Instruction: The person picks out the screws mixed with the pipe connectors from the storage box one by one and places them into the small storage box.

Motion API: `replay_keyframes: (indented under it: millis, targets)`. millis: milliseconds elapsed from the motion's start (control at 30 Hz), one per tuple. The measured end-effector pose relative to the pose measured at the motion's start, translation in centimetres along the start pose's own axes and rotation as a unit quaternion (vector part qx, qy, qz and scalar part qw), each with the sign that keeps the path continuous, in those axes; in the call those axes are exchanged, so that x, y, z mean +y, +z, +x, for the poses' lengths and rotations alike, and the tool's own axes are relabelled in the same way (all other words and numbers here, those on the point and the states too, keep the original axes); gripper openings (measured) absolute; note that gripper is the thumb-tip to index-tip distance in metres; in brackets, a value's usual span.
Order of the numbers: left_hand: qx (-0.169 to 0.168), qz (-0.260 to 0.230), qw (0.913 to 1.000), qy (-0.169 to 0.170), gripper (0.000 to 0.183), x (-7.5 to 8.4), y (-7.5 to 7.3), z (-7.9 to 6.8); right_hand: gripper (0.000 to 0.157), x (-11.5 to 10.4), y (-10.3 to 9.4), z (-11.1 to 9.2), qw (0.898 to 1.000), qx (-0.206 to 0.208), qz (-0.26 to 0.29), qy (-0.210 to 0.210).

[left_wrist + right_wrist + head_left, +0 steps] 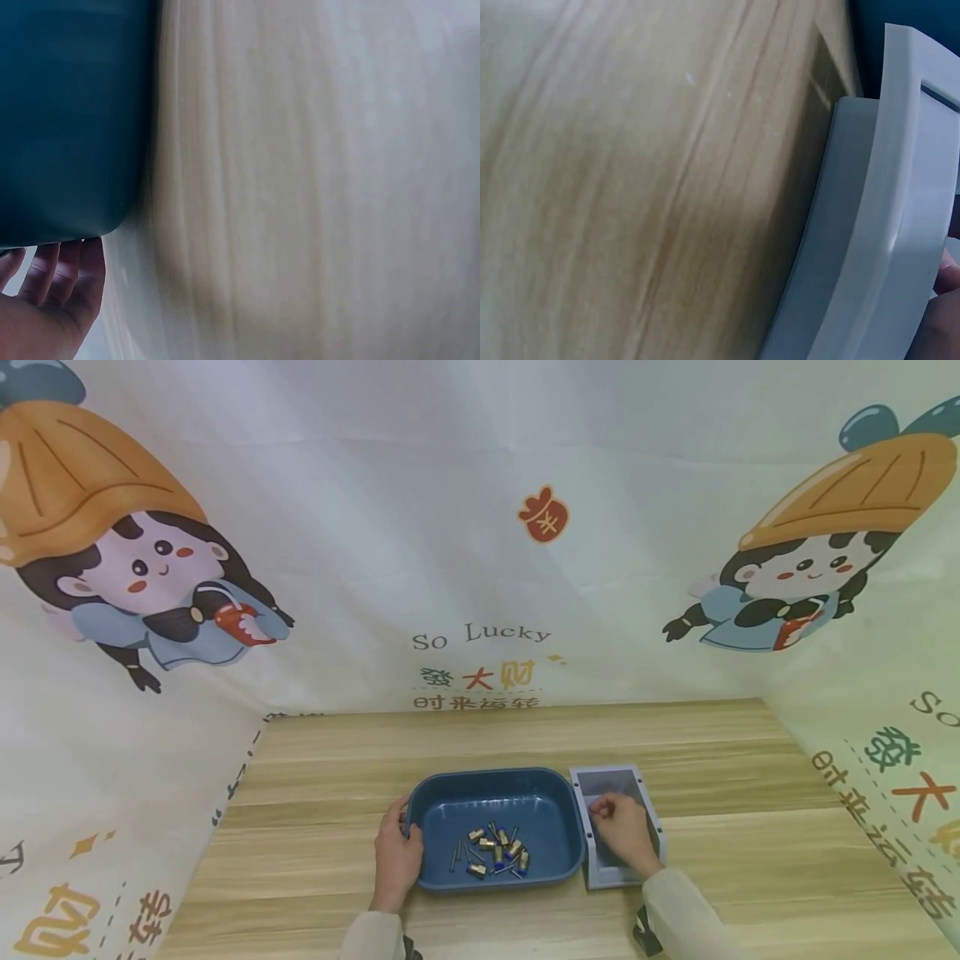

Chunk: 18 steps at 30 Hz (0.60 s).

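A dark blue plastic basin [495, 781] stands on the table, holding a small heap of brass fittings [498, 853] with blue ends and several thin screws [455, 856]. At its left end my left hand [397, 856] grips the rim, thumb over the edge and fingers outside; the left wrist view shows those fingers [64, 281] against the basin wall. Close on the right is a grey open-topped box [611, 877]. My right hand [626, 831] is over and partly inside it, fingers curled together. Nothing shows between the fingertips, and the hand covers part of the box's inside.
The wooden table [322, 827] meets a pale printed cloth [480, 568] at the back and both sides. Basin and box stand side by side, almost touching. Dark straps [647, 935] show at the wrists below the sleeves.
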<state>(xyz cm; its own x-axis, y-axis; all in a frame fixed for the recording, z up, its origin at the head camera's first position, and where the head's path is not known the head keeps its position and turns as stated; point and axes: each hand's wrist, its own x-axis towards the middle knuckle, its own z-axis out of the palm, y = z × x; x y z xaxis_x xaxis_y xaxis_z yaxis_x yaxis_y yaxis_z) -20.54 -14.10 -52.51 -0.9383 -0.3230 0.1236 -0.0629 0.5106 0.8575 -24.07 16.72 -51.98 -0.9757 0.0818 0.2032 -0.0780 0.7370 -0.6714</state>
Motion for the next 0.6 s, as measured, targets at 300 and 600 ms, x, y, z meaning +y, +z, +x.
replay_keyframes:
  millis: [300, 600]
  targets:
    - [-0.001, 0.0, 1.0, 0.004, 0.043, 0.08, -0.02, -0.08, 0.004, 0.1, -0.22, 0.02, 1.0, 0.004, 0.008, 0.008]
    - [-0.005, -0.003, 1.0, 0.0, 0.043, 0.05, -0.05, -0.04, 0.005, -0.32, -0.77, 0.41, 1.0, -0.002, 0.03, 0.007]
